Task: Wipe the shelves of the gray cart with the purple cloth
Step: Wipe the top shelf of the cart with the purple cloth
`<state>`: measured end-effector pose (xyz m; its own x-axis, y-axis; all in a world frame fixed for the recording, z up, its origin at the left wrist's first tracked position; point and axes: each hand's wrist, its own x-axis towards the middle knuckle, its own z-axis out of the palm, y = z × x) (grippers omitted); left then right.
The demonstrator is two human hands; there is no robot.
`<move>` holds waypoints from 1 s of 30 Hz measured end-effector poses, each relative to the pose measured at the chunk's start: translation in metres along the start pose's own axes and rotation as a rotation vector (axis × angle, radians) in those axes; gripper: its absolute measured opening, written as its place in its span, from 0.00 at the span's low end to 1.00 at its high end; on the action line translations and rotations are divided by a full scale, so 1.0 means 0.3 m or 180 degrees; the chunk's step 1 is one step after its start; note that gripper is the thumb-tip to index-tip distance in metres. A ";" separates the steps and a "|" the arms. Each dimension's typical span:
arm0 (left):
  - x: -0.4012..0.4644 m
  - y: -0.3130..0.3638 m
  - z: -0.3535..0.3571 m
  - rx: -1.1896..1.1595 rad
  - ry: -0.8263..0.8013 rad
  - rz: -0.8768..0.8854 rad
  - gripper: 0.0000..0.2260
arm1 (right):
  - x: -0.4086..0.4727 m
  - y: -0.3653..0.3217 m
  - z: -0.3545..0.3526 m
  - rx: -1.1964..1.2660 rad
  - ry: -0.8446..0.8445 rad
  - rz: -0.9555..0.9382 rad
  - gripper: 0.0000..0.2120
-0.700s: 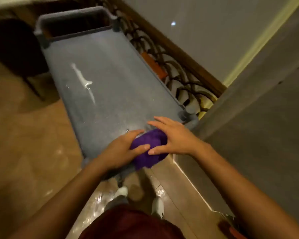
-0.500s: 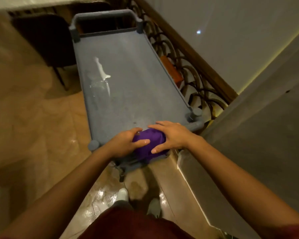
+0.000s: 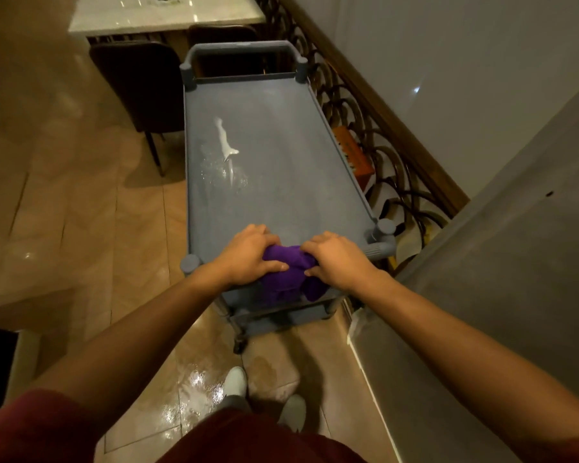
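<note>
The gray cart [image 3: 291, 155] stands in front of me, its long top shelf running away from me to a handle at the far end. A white streak with wet drops [image 3: 226, 148] lies on the shelf's left half. The purple cloth [image 3: 290, 270] is bunched at the near edge of the top shelf, with part of it hanging over the rim. My left hand [image 3: 248, 255] grips its left side and my right hand [image 3: 338, 259] grips its right side. A lower shelf shows just below the near rim.
A dark chair [image 3: 137, 85] and a pale table [image 3: 164, 11] stand beyond the cart's left side. A wrought-iron railing [image 3: 375, 121] runs close along the cart's right, with an orange box [image 3: 351, 152] behind it. A gray wall [image 3: 482, 295] is at right. The floor is wet near my shoes [image 3: 234, 382].
The view has swung so the cart sits more centred and upright in frame. Both hands stay on the cloth at the near edge, now closing tighter on it, with cloth hanging over the rim.
</note>
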<state>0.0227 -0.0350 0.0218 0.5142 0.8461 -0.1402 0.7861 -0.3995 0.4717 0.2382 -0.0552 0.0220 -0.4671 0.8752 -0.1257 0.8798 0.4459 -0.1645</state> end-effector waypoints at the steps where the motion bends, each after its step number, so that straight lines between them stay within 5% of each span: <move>1: -0.012 0.005 -0.003 -0.0216 0.0100 0.0047 0.14 | -0.002 -0.001 -0.005 0.0033 0.0085 -0.0019 0.16; 6: -0.064 0.041 -0.106 -0.1788 0.0641 0.0001 0.11 | 0.003 0.002 -0.148 0.1317 0.0576 0.0107 0.10; 10: -0.120 0.051 -0.208 -0.3215 0.1127 -0.0188 0.15 | 0.015 -0.009 -0.294 0.3581 0.0440 0.0213 0.10; 13: -0.154 0.066 -0.212 -0.4347 0.1033 -0.0335 0.20 | 0.059 -0.060 -0.304 0.4841 0.0573 0.0214 0.12; 18: -0.198 0.051 -0.239 -0.3909 0.1111 -0.0552 0.19 | 0.127 -0.180 -0.206 0.6264 0.0438 0.0559 0.13; 20: -0.226 0.020 -0.281 -0.4244 0.1227 -0.0461 0.21 | 0.128 -0.197 -0.158 0.6850 0.0014 0.0466 0.22; 24: -0.282 -0.061 -0.350 -0.5235 0.1225 -0.0274 0.24 | 0.162 -0.285 -0.074 0.7416 -0.0606 0.0348 0.45; 27: -0.317 -0.164 -0.401 -0.5589 0.1348 -0.0371 0.24 | 0.237 -0.437 -0.038 0.7297 -0.0573 0.0526 0.40; 30: -0.375 -0.305 -0.469 -0.5133 0.1489 -0.0440 0.24 | 0.329 -0.576 -0.045 0.6778 -0.0273 0.0827 0.33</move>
<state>-0.1552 -0.0439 0.1171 0.1049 0.9844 -0.1411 -0.4670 0.1740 0.8670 0.0413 -0.0435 0.0511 -0.4392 0.8301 -0.3435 -0.4736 -0.5388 -0.6967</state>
